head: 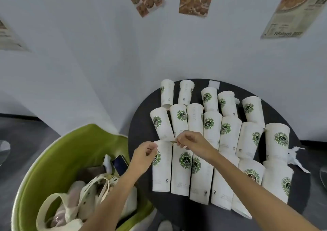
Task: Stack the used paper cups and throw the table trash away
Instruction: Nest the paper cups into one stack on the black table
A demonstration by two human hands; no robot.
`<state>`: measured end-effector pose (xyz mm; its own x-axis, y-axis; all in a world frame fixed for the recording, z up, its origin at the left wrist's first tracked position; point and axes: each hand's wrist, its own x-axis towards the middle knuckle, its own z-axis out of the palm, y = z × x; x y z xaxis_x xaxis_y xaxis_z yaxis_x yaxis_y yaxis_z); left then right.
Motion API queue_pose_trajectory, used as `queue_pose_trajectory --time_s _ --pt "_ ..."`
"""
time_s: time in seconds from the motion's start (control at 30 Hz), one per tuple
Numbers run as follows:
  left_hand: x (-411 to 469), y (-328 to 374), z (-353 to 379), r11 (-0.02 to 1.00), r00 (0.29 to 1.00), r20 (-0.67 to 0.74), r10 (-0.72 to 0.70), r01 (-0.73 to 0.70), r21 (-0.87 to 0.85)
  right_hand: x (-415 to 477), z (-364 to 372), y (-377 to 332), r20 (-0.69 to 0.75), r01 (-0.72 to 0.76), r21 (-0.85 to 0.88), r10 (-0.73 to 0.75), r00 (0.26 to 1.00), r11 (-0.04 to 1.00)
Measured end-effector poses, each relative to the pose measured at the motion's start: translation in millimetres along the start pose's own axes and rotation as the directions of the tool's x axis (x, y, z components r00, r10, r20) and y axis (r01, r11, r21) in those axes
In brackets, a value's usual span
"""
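Observation:
Several tall white paper cups with green coffee logos stand close together on a round dark table (pixel 141 124). My left hand (pixel 144 155) grips the rim of the front-left cup (pixel 161 170). My right hand (pixel 190 140) pinches the rim of the cup beside it (pixel 181 170), fingers curled at its top edge. A crumpled white paper scrap (pixel 297 157) lies at the table's right edge. A small white paper square (pixel 214 84) sits at the back of the table.
A green tub chair (pixel 53 160) stands left of the table, holding a cloth tote bag (pixel 85 195) and a dark phone (pixel 120 164). A white wall with posters rises behind the table. Dark floor surrounds it.

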<state>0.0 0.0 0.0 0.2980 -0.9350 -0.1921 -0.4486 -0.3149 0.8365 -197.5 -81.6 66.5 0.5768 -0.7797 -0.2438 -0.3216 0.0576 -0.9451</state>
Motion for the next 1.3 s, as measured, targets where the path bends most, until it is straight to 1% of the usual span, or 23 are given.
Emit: queue_pose_trajectory --time_s 0.03,0.1,0.23,0.4,0.5,0.57,0.67,0.93,1.07,1.17,1.3 --pt "0 -3 3 1.000 1.000 -0.026 0.000 0.000 -0.013 1 1 3 -0.007 0.006 -0.003 -0.007 1.000 1.000" --pt "-1 -7 7 0.999 0.997 -0.073 -0.035 0.035 0.004 2 2 5 -0.029 -0.025 -0.006 0.025 0.999 1.000" --pt "-10 -20 23 0.989 0.985 -0.092 -0.147 0.146 -0.019 2 6 16 -0.038 -0.058 0.012 0.059 0.998 0.998" --pt "-21 -23 46 0.966 0.967 -0.003 -0.257 0.256 -0.026 5 9 22 -0.028 -0.062 0.018 0.062 0.998 0.998" --pt "-21 -24 54 0.952 0.956 -0.007 -0.294 0.293 0.093 6 9 24 -0.031 -0.062 0.063 0.064 0.997 0.996" --pt "-22 -24 57 0.941 0.954 -0.013 -0.301 0.299 0.159 6 7 26 -0.037 -0.073 0.080 0.076 0.996 0.994" --pt "-22 -23 61 0.939 0.955 0.001 -0.297 0.292 0.184 7 4 35 -0.045 -0.086 0.085 0.091 0.995 0.993" --pt "-22 -25 58 0.960 0.966 -0.005 -0.259 0.258 0.113 13 -3 42 -0.053 -0.086 0.043 0.089 0.995 0.995" --pt "-24 -28 51 0.964 0.969 -0.011 -0.248 0.248 0.100 19 -5 45 -0.066 -0.083 0.048 0.086 0.994 0.995" --pt "-27 -30 44 0.969 0.972 -0.013 -0.235 0.235 0.069 24 -7 49 -0.084 -0.068 -0.002 0.067 0.994 0.998" --pt "-29 -33 38 0.977 0.977 -0.003 -0.213 0.213 0.002 32 -9 51 -0.109 -0.019 -0.124 0.005 0.994 0.992"
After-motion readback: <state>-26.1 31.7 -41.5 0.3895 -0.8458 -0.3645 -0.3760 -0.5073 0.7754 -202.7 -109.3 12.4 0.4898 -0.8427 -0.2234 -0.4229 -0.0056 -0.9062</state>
